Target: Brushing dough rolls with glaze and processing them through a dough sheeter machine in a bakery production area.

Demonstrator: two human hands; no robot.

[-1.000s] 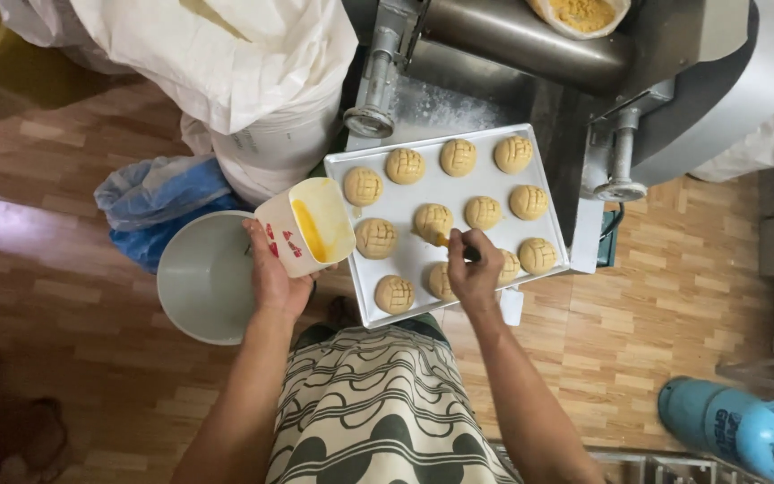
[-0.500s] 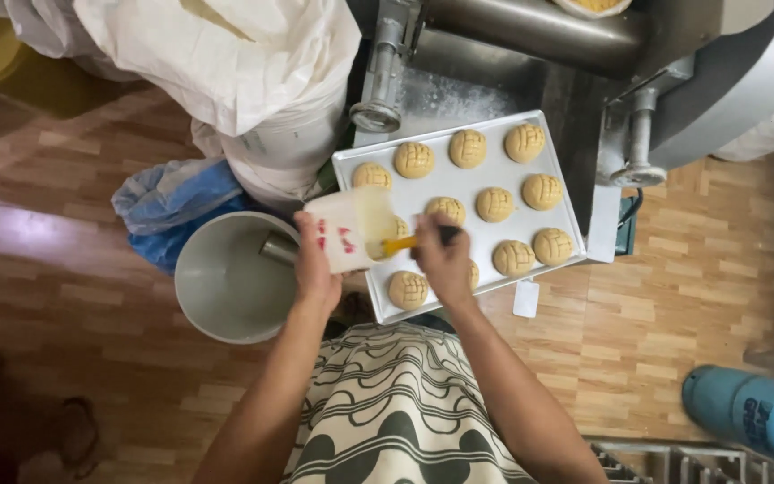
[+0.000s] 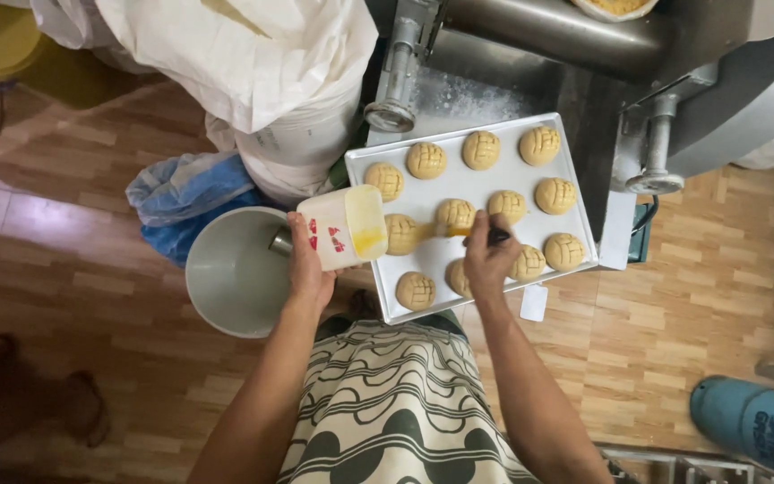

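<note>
Tilted white cup [image 3: 344, 228], brush [image 3: 472, 233] over buns [image 3: 454, 213]

Right hand [image 3: 487, 264] brushes buns [image 3: 455, 213]; left hand [image 3: 308, 269] holds cup [image 3: 344, 228].

crowded on the baking tray [image 3: 575, 211]: scored dough rounds [image 3: 481, 150] in close rows, only narrow bare strips between them and along the near rim. blocked behind the tray by a steel machine [image 3: 575, 36] with two round posts [image 3: 396, 67] at the far corners. hemmed in on the left by a white sack [image 3: 253, 72], a blue bag [image 3: 181, 193] and a grey bucket [image 3: 230, 269] just beside the tray. open above the wooden floor [image 3: 692, 305] to the right. blue cylinder [image 3: 754, 426] well apart, low right.
</note>
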